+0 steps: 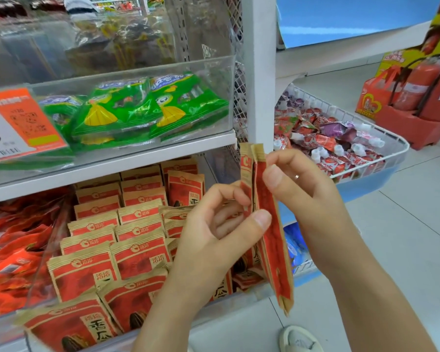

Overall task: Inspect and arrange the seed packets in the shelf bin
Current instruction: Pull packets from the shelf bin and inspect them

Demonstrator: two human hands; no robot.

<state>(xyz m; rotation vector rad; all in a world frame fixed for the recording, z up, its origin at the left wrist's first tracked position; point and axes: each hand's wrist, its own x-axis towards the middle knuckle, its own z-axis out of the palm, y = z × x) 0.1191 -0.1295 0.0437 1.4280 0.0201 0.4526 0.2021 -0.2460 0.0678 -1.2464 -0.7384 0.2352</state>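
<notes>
Two red and tan seed packets [273, 240] stand edge-on to me, held upright between both hands in front of the lower shelf. My left hand [214, 240] pinches them from the left, thumb against the near packet. My right hand [300, 189] grips their upper part from the right, with a ring on one finger. Below and left, the clear shelf bin [241, 304] holds several rows of the same seed packets [140, 252], standing upright.
Green snack packets [148, 110] fill a clear bin on the shelf above, beside an orange price tag [21, 123]. Red bags [13, 252] lie at the left. A white wire basket [381, 163] of pouches stands right of the white post [261, 72]. Fire extinguishers [427, 90] sit at the far right.
</notes>
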